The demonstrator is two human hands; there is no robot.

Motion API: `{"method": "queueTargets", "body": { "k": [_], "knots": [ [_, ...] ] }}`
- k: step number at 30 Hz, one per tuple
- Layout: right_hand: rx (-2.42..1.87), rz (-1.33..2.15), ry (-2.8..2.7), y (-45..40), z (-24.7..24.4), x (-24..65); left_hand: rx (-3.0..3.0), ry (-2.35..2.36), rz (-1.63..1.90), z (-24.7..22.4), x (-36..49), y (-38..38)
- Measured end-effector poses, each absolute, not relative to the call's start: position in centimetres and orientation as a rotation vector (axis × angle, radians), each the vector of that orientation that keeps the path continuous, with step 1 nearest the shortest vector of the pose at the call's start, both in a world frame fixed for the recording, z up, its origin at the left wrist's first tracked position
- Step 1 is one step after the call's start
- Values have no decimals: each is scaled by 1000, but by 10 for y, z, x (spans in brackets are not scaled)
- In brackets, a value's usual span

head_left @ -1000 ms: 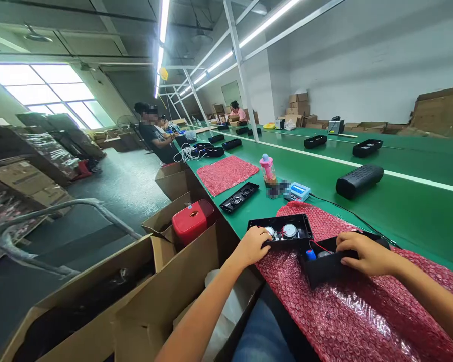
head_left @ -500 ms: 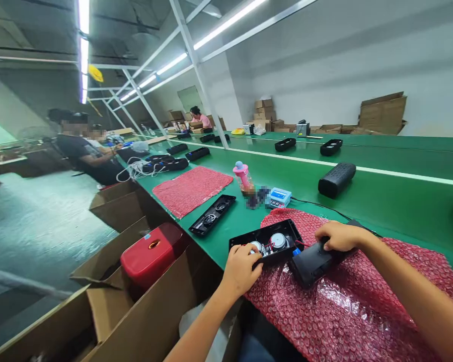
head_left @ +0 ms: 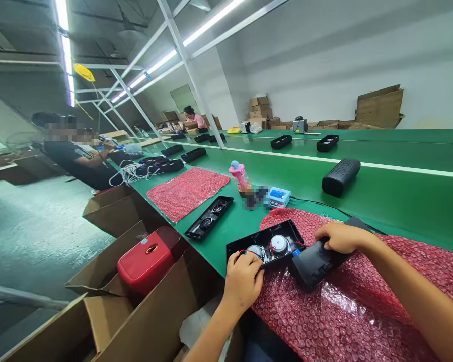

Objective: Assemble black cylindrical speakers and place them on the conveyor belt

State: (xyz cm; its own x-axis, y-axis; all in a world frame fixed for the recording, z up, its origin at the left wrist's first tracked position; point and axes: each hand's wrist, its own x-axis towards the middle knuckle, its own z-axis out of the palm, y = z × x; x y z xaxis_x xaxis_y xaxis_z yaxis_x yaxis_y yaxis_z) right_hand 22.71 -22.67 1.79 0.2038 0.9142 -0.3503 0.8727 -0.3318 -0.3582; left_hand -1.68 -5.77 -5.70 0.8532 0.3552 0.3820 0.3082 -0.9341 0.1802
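A black speaker housing point(head_left: 294, 231) lies open at the edge of red bubble wrap point(head_left: 347, 311), showing two round silver drivers point(head_left: 280, 245) and thin red wires. My left hand point(head_left: 243, 279) is closed over its near left rim, fingertips beside the left driver and a red wire. My right hand point(head_left: 340, 237) grips a matching black casing half point(head_left: 317, 264) from above, thumb bent against it. This half is tilted on the bubble wrap, close to the housing's right end. A small blue connector point(head_left: 296, 253) shows between the two parts.
Left of the housing lies a black panel point(head_left: 209, 217) with two round openings. Beyond are a pink-topped bottle point(head_left: 241, 180), a light-blue device point(head_left: 278, 197) with a cable, and a black speaker point(head_left: 341, 177). A red bin point(head_left: 149, 259) and cardboard boxes point(head_left: 143, 322) stand below the table's left edge.
The view has shifted slightly. My left fingers have curled a little more at the housing's rim, and the red wire beside them shows more clearly. My right hand keeps its grip.
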Motion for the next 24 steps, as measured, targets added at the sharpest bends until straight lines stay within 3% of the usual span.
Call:
{"method": "queueTargets", "body": {
  "k": [18,24],
  "knots": [
    [-2160,539,-1798,-256,9,220,2981,500,697,-62,-14,-57],
    [-2138,138,-1714,-294,-27,185,2979,496,737,-63,-14,-58]
  ]
}}
